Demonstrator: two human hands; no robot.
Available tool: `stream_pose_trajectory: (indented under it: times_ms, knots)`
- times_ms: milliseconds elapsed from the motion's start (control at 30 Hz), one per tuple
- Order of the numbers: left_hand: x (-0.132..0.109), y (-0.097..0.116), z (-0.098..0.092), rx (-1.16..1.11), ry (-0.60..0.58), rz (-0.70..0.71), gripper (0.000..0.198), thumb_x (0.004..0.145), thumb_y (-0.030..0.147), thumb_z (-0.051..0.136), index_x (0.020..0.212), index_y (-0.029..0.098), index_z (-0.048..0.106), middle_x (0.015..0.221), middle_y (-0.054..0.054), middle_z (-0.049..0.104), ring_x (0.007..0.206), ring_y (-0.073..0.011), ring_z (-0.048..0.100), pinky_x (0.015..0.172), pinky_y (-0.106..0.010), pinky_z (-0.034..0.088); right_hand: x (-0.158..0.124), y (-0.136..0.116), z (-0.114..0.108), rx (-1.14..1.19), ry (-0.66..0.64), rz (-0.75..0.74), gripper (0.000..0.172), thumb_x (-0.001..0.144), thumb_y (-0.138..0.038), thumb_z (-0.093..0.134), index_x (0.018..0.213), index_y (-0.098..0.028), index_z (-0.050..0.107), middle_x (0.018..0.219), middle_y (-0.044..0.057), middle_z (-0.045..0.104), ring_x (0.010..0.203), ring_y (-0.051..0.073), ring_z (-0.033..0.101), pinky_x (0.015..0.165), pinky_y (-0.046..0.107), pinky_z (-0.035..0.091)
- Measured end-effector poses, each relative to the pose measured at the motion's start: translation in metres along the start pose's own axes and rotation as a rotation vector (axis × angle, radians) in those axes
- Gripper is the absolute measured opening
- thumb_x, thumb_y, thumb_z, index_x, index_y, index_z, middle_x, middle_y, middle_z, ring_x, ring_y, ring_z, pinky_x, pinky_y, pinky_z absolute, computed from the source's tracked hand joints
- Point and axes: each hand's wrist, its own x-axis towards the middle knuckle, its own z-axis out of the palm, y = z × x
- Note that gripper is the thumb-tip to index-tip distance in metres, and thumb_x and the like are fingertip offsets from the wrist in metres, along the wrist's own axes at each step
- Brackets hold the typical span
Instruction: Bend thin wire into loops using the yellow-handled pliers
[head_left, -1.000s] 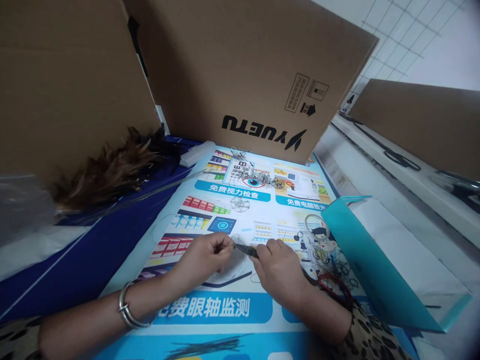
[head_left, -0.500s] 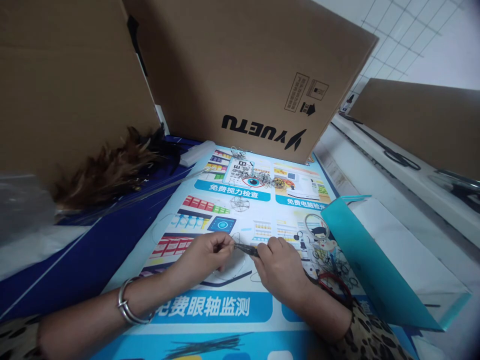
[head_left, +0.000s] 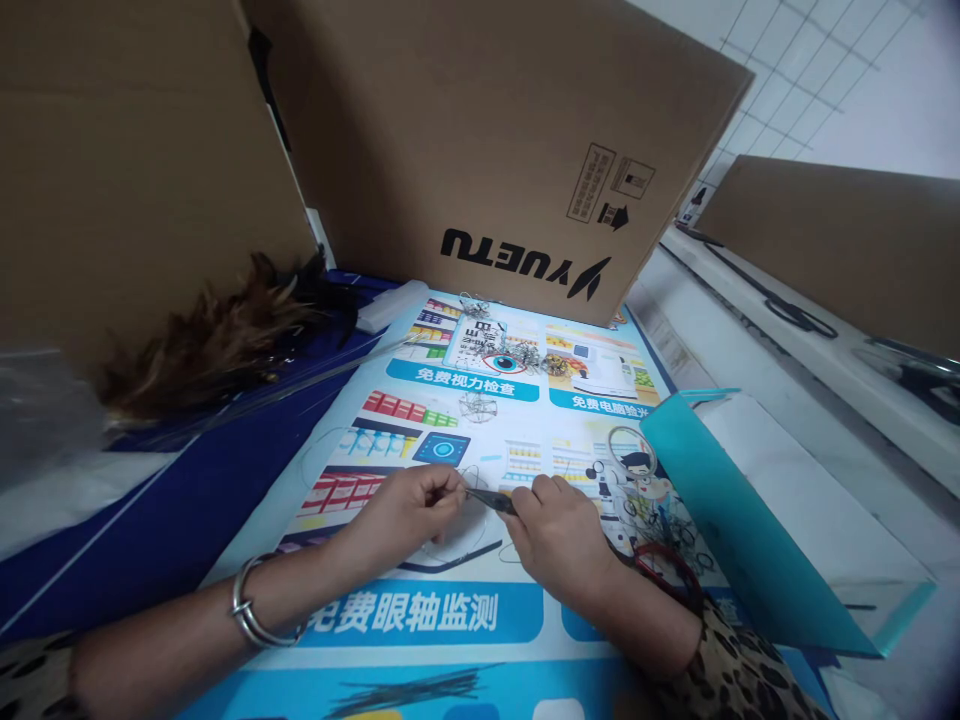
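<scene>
Pliers [head_left: 495, 501] sit in the R hand [head_left: 559, 535], its fist wrapped round them, tips pointing at the L hand [head_left: 431, 500] and at or v. near its fingertips. L hand is pinched tight, prob. on a fine wire [head_left: 474, 472]; too small to be sure, & can't tell if the jaws grip it too. Step in hand looks like working the wire at the tips, so next move prob. calls for a firm L pinch w/ small, controlled R wrist turns. Best room is straight beyond both hands, over the printed sheet [head_left: 517, 600], up to a wire ball [head_left: 478, 406]; past that come more tangles [head_left: 525, 356], then the cardboard box [head_left: 480, 150] as a wall. R hand's outer side is tighter: loose wire bits [head_left: 675, 525] just beyond the forearm, then the teal box [head_left: 754, 540] & its edge. Left of the L hand, blue counter [head_left: 165, 535], w/ feathers [head_left: 210, 340] farther out. Nearer the body than both hands lies a wire bundle [head_left: 412, 690]; a low forearm could knock it.
</scene>
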Motion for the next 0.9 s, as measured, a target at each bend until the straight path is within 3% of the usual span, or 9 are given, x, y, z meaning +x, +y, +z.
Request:
stream_pose_trajectory:
  times_ms: [300,600,900]
  knots:
    - [0.002,0.007,-0.004,-0.126,-0.044,-0.043,0.012,0.073,0.024,0.05,0.063,0.017,0.049,0.052,0.006,0.043,0.044,-0.0076,0.044,0.044,-0.018,0.034,0.0,0.01,0.0,0.165,0.016,0.036,0.02,0.086,-0.037,0.047,0.084,-0.019,0.055,0.083,0.004,0.057,0.078,0.017,0.05,0.064,0.025,0.033]
    - [0.005,0.002,-0.008,-0.222,0.045,-0.141,0.015,0.074,0.031,0.055,0.068,0.017,0.054,0.048,0.006,0.048,0.041,-0.0081,0.043,0.043,-0.019,0.032,0.004,0.022,0.006,0.303,0.04,0.043,0.021,0.087,-0.035,0.046,0.082,-0.017,0.053,0.083,0.004,0.054,0.08,0.016,0.048,0.067,0.025,0.036]
    - [0.005,-0.001,-0.009,-0.378,0.16,-0.107,0.023,0.079,0.038,0.054,0.071,0.017,0.054,0.049,0.005,0.05,0.042,-0.0083,0.043,0.043,-0.02,0.032,0.001,0.015,0.009,0.227,0.11,-0.072,0.02,0.085,-0.035,0.049,0.084,-0.016,0.057,0.084,0.006,0.052,0.083,0.019,0.044,0.074,0.031,0.034]
